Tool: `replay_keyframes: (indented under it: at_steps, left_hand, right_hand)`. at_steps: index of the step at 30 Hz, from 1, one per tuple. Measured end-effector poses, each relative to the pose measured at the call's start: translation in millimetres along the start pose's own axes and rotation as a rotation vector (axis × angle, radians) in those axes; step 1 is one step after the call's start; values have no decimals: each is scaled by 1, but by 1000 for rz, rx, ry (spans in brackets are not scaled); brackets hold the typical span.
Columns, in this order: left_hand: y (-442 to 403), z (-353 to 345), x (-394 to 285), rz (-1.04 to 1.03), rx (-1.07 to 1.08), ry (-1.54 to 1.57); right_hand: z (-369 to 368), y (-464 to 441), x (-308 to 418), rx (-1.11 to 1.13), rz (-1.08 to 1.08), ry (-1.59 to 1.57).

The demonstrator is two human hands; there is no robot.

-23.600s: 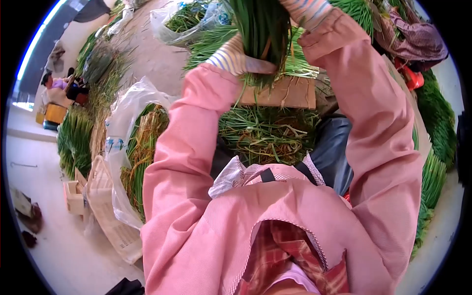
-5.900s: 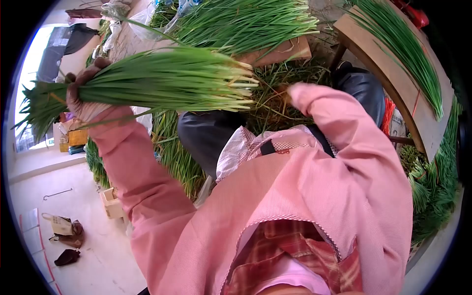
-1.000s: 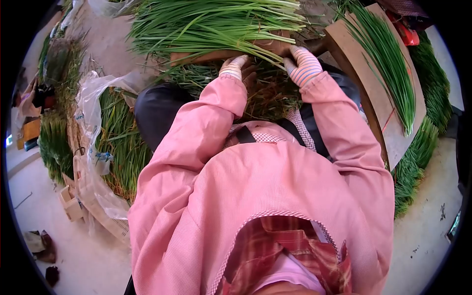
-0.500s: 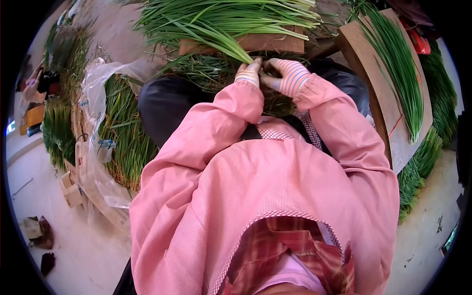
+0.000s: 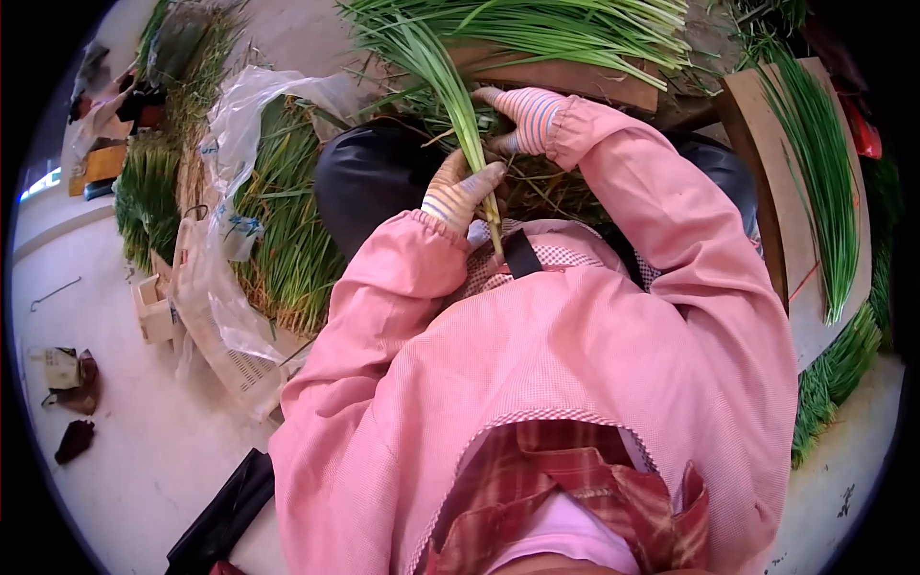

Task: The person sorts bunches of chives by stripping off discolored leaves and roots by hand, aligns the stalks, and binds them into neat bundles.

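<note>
My left hand, in a striped glove with soiled fingers, is closed around the lower stalks of a small bunch of garlic chives. Their pale ends point down toward my lap, and the leaves reach up and away to the left. Just right of the bunch is my right hand, in a similar striped glove. Its thumb and fingers are apart and curved toward the stalks; I cannot tell whether they touch them. Beyond both hands, a large pile of garlic chives lies on a wooden board.
Loose trimmed leaves lie between my knees. To the left, a plastic-lined crate holds more greens. On the right, a bundle of chives rests on a tilted board, with another bundle below it.
My left hand has drawn the bunch away from the pile and toward my body, turning it more upright. My right hand has shifted slightly up and left beside it. The whole view has shifted.
</note>
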State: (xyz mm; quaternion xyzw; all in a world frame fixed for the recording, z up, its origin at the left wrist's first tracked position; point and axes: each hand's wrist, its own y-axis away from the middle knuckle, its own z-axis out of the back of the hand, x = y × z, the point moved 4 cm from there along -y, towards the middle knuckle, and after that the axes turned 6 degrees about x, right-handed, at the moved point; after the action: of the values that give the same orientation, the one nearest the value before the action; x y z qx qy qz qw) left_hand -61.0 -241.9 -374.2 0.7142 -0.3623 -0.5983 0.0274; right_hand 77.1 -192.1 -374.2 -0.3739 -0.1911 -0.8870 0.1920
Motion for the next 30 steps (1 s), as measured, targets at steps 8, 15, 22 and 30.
replay_keyframes:
  at_steps: [8, 15, 22, 30]
  left_hand:
    - [35, -14, -31, -130, 207, 152]
    - [27, 1, -61, -297, 225, 217]
    - [-10, -44, -21, -26, 422, 49]
    - [-1, -26, 1, 110, 312, 144]
  right_hand:
    - [24, 11, -7, -441, 3, -2]
    - [75, 116, -98, -548, -395, -66]
    - [33, 114, -5, -287, -263, -637]
    - [-24, 53, -20, -182, -157, -1150]
